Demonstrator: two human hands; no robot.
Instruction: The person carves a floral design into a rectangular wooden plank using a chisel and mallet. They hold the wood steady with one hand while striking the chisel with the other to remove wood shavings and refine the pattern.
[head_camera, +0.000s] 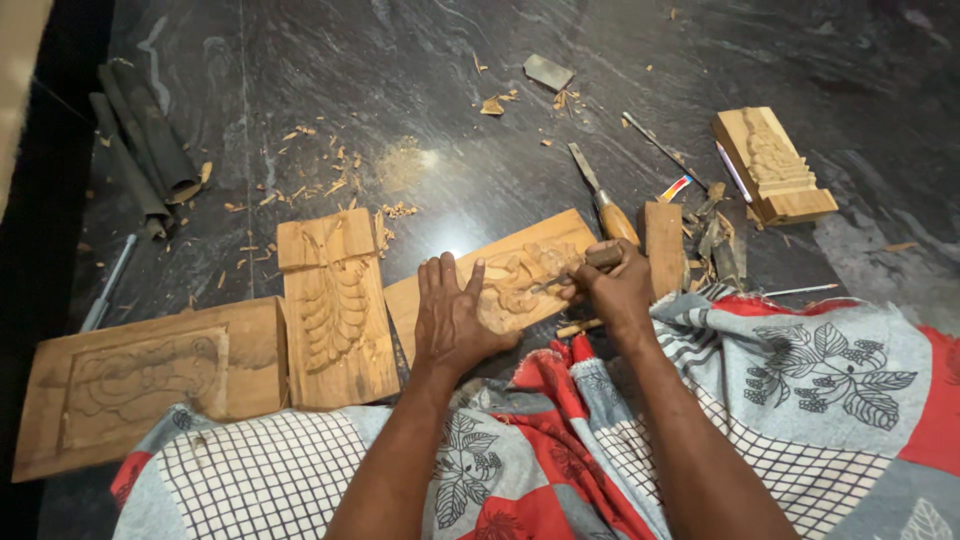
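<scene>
Left hand (455, 320) spread flat, pressing carved wooden panel (500, 275) onto dark stone floor (420, 90). Right hand (612, 283) clenched around chisel (575, 272), tip on carving. Panel mid-floor, just beside patterned cloth (800, 380) edge.

No packages, signs or screens are seen. One item that may bear a label is recorded: a small flat oblong piece (675, 188) in red, yellow, white and blue, laid on the dark marbled floor (400, 80) at upper right, between a wooden-handled chisel (603, 201) and a carved wooden block (775, 165). Whether it is a label, a wrapper or a coloured tool end cannot be told.
</scene>
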